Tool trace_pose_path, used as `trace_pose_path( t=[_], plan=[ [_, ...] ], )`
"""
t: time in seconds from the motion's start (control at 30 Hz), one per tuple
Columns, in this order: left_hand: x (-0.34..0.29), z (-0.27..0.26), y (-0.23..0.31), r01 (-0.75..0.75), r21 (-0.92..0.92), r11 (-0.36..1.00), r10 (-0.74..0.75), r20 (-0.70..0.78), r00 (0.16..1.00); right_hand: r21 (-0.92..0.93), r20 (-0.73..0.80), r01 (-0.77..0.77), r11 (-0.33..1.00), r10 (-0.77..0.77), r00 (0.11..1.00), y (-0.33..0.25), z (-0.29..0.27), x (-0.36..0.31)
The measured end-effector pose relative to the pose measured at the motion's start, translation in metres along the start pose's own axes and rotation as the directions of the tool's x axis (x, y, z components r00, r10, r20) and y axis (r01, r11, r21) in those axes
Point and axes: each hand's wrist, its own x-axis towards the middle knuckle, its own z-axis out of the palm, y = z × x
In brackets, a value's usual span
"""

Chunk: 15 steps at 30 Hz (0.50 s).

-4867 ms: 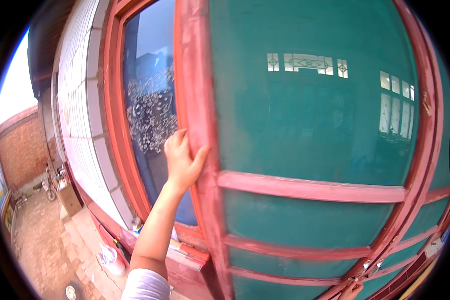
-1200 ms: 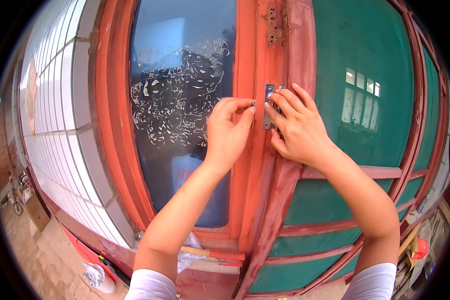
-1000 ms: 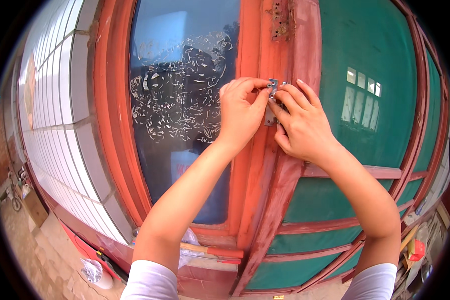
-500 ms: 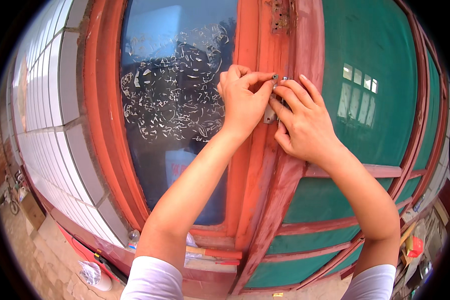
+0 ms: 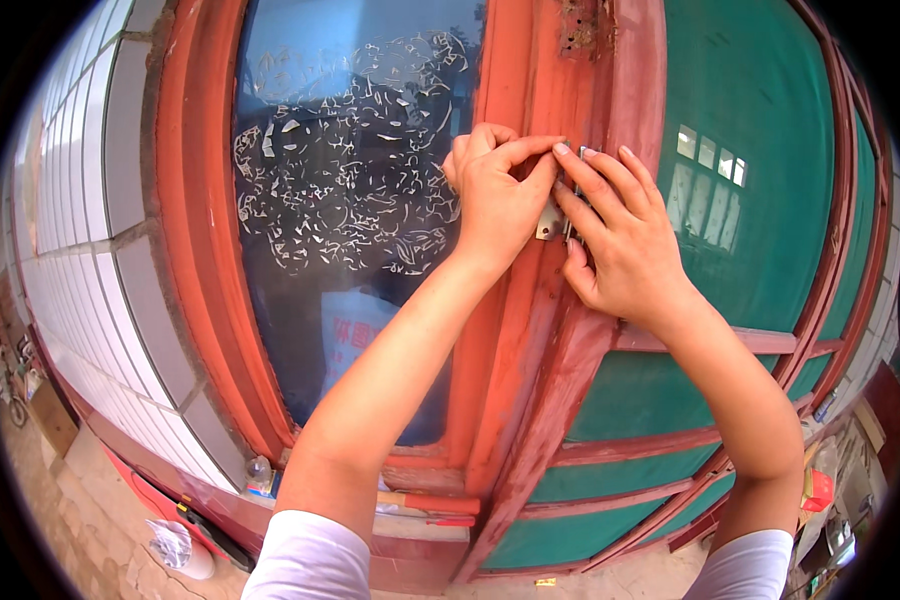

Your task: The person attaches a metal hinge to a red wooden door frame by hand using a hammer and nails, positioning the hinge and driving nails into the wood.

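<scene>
Both hands have shifted since half a second ago: the right hand's (image 5: 625,235) index has come up to meet the left hand's (image 5: 500,205) fingertips, and the small metal piece that showed there is now out of sight. The hinge (image 5: 549,222) sits upright where the frame (image 5: 513,325) meets the door post (image 5: 638,90); only its lower corner and parts of its barrel show past the hands.

On the left hand, thumb and index are pinched together over the hinge's upper part; whether the metal piece is between them I cannot tell. On the right hand the fingers lie spread across the hinge, the thumb apart from them and below.

Left of the hinge is the window (image 5: 355,150), right of it the green panel (image 5: 770,220), above it a rusty patch (image 5: 575,30) with holes. Well below it lies a red handle (image 5: 445,503).

The likeliest trouble is a dropped piece, if the pinch loosens while the fingers hide it. The hinge could also slip or tilt out of line should the right hand ease its pressure.
</scene>
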Motion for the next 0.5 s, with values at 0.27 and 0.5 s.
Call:
trace_pose_path(
  t=[0.27,0.5],
  plan=[
    [-0.009,0.002,0.002,-0.073,0.000,0.997,0.073,-0.087,0.994,0.017,0.007,-0.018,1.000,0.018,1.000,-0.004,-0.004,-0.002],
    [-0.037,0.004,-0.006,-0.161,0.140,0.977,0.176,-0.105,0.979,0.000,-0.021,0.018,1.000,-0.018,1.000,-0.008,0.005,-0.013]
  ],
)
